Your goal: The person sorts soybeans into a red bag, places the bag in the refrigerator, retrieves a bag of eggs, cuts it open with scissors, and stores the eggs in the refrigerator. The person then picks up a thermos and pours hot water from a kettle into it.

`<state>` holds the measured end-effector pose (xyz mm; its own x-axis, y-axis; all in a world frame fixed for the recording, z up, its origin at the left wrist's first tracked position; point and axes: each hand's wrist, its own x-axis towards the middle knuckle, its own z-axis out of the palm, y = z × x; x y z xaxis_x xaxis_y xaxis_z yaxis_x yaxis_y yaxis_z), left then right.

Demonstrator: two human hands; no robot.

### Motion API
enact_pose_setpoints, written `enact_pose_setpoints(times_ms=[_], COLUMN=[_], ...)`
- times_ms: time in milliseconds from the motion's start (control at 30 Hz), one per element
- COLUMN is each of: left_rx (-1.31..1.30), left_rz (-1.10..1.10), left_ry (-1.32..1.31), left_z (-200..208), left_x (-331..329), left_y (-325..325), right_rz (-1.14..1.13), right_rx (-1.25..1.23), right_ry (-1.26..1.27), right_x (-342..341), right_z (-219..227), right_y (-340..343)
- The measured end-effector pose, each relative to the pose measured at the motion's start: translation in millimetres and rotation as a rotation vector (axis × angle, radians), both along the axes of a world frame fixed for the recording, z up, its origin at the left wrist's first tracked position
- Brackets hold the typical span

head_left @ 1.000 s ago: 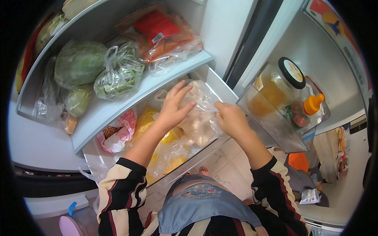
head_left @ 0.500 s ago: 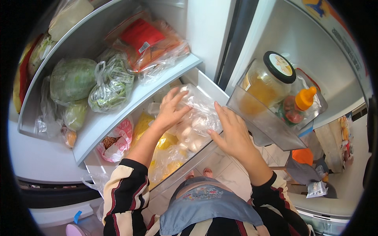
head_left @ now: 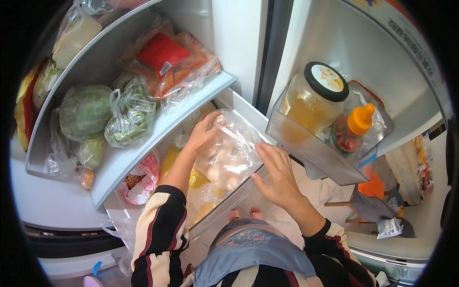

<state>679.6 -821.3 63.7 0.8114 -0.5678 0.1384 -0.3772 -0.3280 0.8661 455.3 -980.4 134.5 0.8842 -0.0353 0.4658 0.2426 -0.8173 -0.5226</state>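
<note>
Below the head camera, an open fridge (head_left: pixel 239 43) fills the view, its white inner wall running up the middle. White shelf (head_left: pixel 158 131) slants across the left half, loaded with bagged goods: a red-and-orange packet (head_left: pixel 165 60) at the upper end, a clear bag of leafy greens (head_left: pixel 129 117) in the middle, a round green cabbage (head_left: pixel 86 110) in film beside it. Under the shelf, the crisper drawer (head_left: pixel 248 112) stands pulled out, packed with bags, a pink-printed bag of beans (head_left: pixel 141 179) at its left end and yellow produce (head_left: pixel 179 162) next to that.

Door bin (head_left: pixel 311 153) to the right: a large jar of amber liquid with a black lid (head_left: pixel 313 98), then a small orange-capped bottle (head_left: pixel 351 131) beside it.

Over the drawer's right end, a clear plastic bag of pale round items (head_left: pixel 229 158). Left hand (head_left: pixel 205 134) lies on its upper left side, fingers curled over the film, gripping. Right hand (head_left: pixel 275 174) has fingers spread wide against the bag's right edge, touching but not closed round it.

Bare toes (head_left: pixel 244 213) on floor tile below the drawer.
</note>
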Motion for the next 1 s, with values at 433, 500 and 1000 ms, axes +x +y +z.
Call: enact_pose_setpoints(times_ms=[433, 500, 1000], left_rx=[0.073, 0.243, -0.234], left_rz=[0.016, -0.053, -0.057], left_ry=[0.232, 0.200, -0.145], left_z=[56, 82, 128], left_x=[-2, -14, -274], left_y=[17, 26, 57], right_rz=[0.468, 0.518, 0.567], right_rx=[0.307, 0.305, 0.500], right_ry=[-0.027, 0.024, 0.085], right_x=[-48, -42, -23], right_z=[-17, -25, -48], right_y=[25, 36, 61])
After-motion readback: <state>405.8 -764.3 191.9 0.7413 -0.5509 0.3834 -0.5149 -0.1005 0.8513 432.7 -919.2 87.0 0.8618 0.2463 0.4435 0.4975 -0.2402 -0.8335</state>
